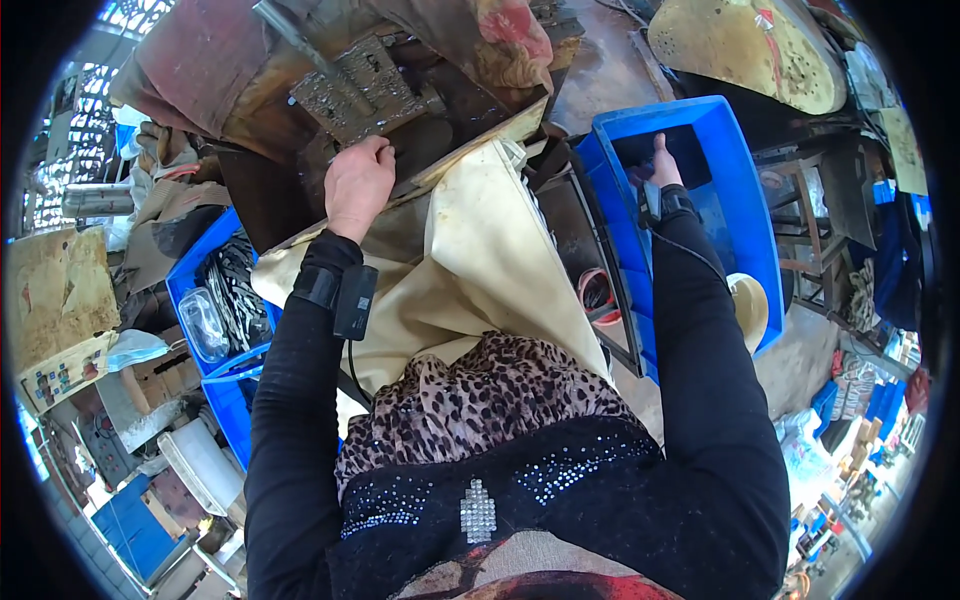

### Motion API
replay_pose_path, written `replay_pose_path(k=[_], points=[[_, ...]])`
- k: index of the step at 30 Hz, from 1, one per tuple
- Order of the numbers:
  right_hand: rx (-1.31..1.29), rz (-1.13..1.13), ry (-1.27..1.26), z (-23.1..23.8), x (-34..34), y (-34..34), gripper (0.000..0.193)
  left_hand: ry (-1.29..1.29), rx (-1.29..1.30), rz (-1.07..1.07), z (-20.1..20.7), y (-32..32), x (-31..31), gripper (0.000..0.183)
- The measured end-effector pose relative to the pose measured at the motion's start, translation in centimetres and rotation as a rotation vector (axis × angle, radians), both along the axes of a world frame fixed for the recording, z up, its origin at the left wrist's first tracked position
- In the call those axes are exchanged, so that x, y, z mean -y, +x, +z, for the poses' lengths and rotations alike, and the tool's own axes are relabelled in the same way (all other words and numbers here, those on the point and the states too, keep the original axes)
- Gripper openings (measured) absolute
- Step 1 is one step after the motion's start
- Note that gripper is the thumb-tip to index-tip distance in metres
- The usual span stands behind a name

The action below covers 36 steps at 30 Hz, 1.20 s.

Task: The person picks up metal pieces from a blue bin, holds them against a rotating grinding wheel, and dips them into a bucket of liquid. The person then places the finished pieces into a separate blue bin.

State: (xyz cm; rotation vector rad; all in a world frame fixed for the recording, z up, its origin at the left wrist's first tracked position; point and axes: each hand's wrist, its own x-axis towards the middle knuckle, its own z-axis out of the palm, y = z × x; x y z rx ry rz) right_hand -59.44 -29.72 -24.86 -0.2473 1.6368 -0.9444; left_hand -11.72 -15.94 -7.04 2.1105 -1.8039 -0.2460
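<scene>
My left hand (360,185) is closed, its fingers curled in beside a dark metal plate (355,92) with a metal rod standing on it and small bits scattered over it. Whatever those fingers may hold is hidden. To the right, my right hand (662,165) reaches into a tall blue bin (735,220). Its thumb points up, while the other fingers are lost against dark contents (690,150) in the bin. Cream sheeting (480,215) hangs from a wooden edge (480,145) below my left hand and spreads toward my lap.
Another blue bin (180,275) at the left holds dark thin strips (237,290) and a clear plastic bag (203,325). A stained cloth (205,65) drapes over the machine. A cream round container (748,310) sits by the right bin. Far right stands a worn yellowish chair seat (745,50).
</scene>
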Motion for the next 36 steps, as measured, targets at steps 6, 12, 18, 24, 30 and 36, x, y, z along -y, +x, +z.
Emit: replay_pose_path(k=[6,12,18,24,30,36], points=[[0.015,0.039,0.02,0.2,-0.6,0.9,0.075,0.007,0.007,0.02,0.0,0.3,-0.4,0.021],[-0.148,0.03,0.03,2.6,-0.6,0.5,0.06,0.015,0.002,0.036,0.3,-0.4,-0.2,0.023],[-0.135,-0.007,-0.243,8.9,1.2,3.1,0.038,-0.043,-0.011,0.05,0.0,0.4,-0.3,0.022],[-0.08,0.276,-0.716,21.8,2.3,15.7,0.026,-0.018,-0.018,0.033,0.9,0.6,-0.8,0.02],[-0.261,0.795,-0.872,30.9,1.1,32.3,0.04,-0.127,-0.051,0.013,-0.1,1.0,-1.2,0.019],[-1.068,0.952,-1.136,31.6,4.9,44.2,0.077,-0.235,-0.072,-0.033,0.1,-0.1,-1.1,0.019]])
